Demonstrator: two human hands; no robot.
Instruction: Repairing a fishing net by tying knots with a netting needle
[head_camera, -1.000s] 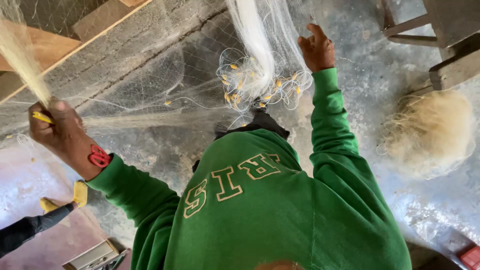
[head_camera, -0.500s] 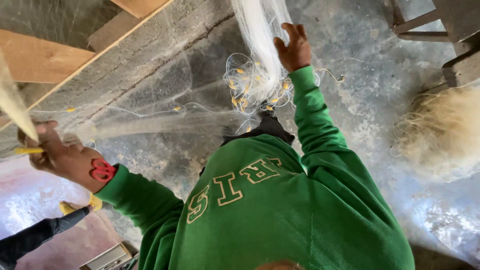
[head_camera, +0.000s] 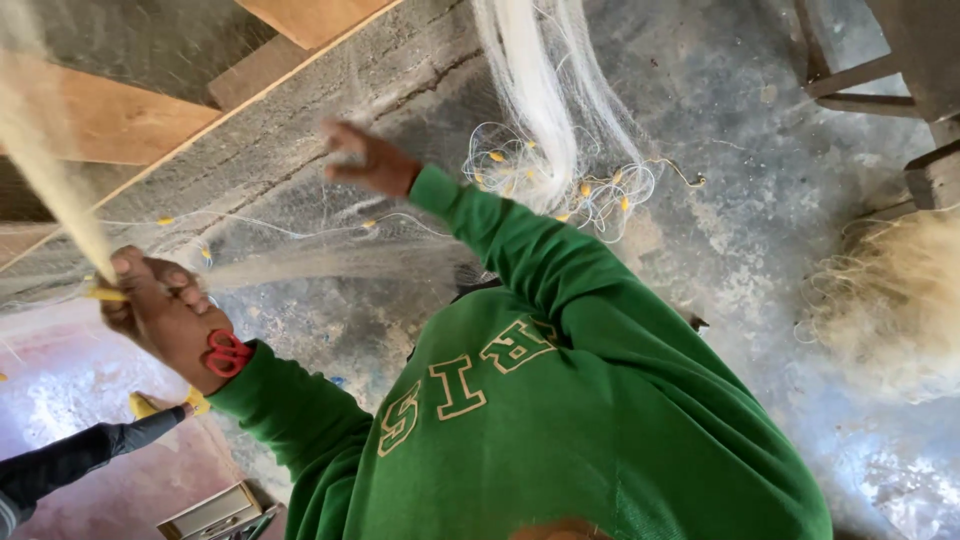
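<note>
Head view: my left hand (head_camera: 165, 320) has its grip closed on the stretched net (head_camera: 330, 262).
Net runs rightward beneath my right hand (head_camera: 365, 160), whose blurred grip I cannot tell.

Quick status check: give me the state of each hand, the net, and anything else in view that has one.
left hand: fisted on a gathered net strand, red scissors handle hooked by it
right hand: motion-blurred, among the stretched mesh
fishing net: pulled taut between the hands
hanging net bundle: bunched, yellow floats at its base
loose net heap: piled on the floor
</note>
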